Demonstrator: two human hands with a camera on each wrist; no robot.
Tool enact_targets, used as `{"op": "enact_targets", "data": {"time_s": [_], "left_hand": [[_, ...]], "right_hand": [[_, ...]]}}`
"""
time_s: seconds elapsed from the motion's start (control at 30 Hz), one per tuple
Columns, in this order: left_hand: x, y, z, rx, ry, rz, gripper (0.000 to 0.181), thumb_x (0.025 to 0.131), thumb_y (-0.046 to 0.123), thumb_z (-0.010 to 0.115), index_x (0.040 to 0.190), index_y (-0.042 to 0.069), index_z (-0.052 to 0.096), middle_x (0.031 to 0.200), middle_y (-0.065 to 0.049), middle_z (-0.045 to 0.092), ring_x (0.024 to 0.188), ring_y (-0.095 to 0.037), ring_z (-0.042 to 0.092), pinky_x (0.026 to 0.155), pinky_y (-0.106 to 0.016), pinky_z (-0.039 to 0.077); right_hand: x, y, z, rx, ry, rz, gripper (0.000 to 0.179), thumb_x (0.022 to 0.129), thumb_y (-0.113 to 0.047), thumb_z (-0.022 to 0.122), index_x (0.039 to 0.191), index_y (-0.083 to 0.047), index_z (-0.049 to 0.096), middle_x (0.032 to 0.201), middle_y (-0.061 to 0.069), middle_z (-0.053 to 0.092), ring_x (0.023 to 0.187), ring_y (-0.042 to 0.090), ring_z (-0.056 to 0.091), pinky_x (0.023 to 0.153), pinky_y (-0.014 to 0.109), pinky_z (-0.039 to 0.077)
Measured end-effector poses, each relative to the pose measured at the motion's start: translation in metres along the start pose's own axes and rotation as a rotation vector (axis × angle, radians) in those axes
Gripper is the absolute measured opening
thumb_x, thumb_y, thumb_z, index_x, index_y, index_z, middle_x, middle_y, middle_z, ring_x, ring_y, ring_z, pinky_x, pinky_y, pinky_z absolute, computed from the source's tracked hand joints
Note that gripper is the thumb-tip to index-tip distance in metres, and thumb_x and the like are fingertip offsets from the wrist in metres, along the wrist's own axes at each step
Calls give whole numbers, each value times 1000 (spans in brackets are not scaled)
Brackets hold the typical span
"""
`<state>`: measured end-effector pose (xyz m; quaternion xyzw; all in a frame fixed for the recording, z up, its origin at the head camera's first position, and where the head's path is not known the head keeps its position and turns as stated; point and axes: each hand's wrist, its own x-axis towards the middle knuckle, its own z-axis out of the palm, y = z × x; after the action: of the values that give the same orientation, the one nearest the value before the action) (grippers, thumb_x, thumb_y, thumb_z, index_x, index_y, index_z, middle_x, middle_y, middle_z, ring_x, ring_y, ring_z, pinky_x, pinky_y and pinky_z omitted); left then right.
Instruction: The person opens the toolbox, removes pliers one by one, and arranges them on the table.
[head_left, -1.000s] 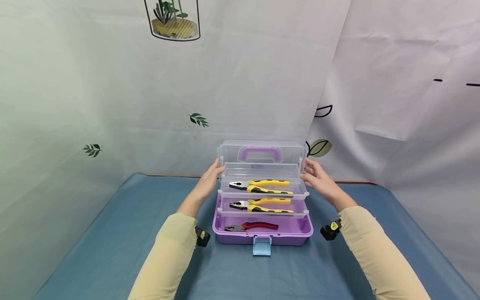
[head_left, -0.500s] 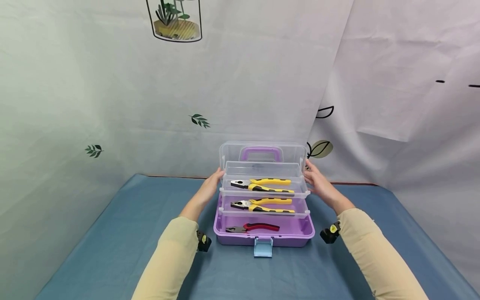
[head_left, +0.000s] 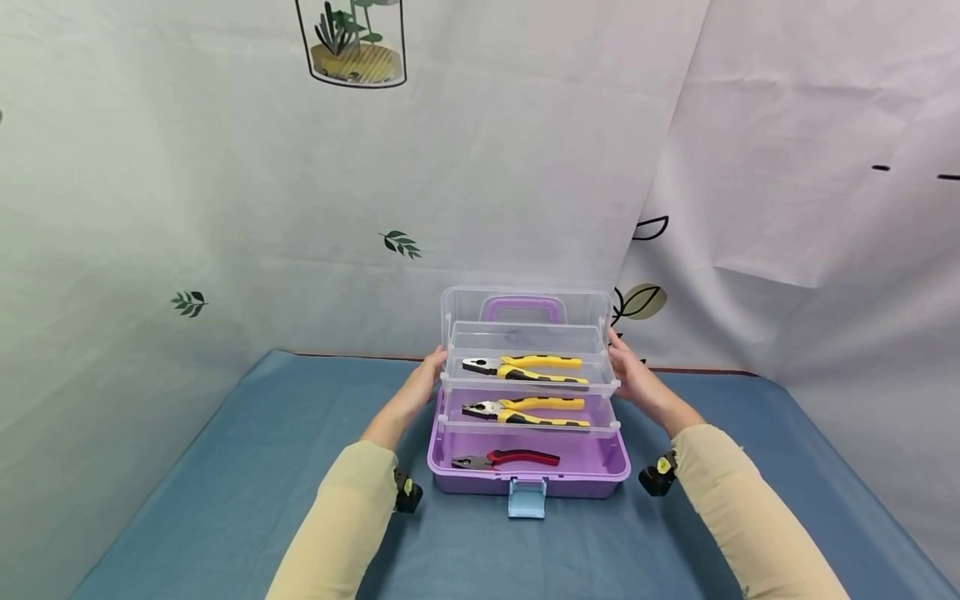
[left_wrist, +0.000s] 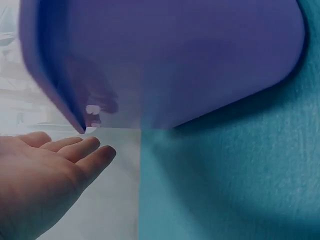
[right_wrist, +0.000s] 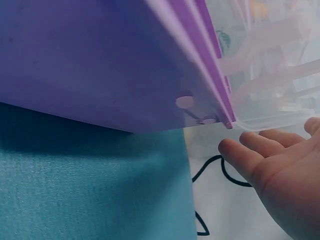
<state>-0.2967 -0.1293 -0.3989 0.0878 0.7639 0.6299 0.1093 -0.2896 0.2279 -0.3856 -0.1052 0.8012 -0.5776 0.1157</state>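
A purple toolbox [head_left: 528, 486] stands with its clear lid [head_left: 585, 307] raised and two clear trays fanned out. Yellow-black combination pliers [head_left: 542, 362] lie in the upper tray [head_left: 480, 388], and similar pliers [head_left: 543, 403] in the lower tray [head_left: 457, 428]. Red-handled pliers [head_left: 525, 456] lie in the purple base. My left hand [head_left: 417, 390] is at the lid's left side, my right hand [head_left: 637, 382] at its right. In the wrist views, the left fingers [left_wrist: 85, 150] and right fingers [right_wrist: 245, 150] extend fairly straight behind the box's rear edge; contact is unclear.
A light blue latch [head_left: 527, 500] hangs down at the toolbox's front. Blue cloth [head_left: 247, 483] covers the table. Right behind the box hangs a white printed curtain [head_left: 510, 183], with more curtain along both sides.
Both hands have slid slightly down along the lid's sides, and their fingers have gone further behind it. The pliers keep their places; the head view has shifted a little.
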Motion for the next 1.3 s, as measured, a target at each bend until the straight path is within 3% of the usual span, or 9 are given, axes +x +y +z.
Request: {"op": "enact_targets", "data": {"time_s": [0.43,0.97,1.3], "left_hand": [[-3,-2,3,-138,56,13,69,97,36,26,150,-2,6,153,-28,16,142,-41,18,117,-51,16],[-14,-4,4,-106,73,10,65,99,35,27,150,-3,11,154,-27,17,141,-41,20,116,-52,19],[-16,-5,5,-117,101,28,64,99,37,28,145,-8,25,149,-28,28,138,-41,29,114,-50,25]], "right_hand": [[-2,-1,3,15,15,-9,61,101,-50,12,150,-26,-16,156,27,5,142,45,12,111,62,21],[-9,-2,5,0,1,4,65,101,-53,15,151,-25,-15,157,25,7,143,44,10,111,62,20],[-10,1,5,21,4,10,64,101,-51,15,151,-25,-15,156,26,5,144,43,7,112,63,17]]}}
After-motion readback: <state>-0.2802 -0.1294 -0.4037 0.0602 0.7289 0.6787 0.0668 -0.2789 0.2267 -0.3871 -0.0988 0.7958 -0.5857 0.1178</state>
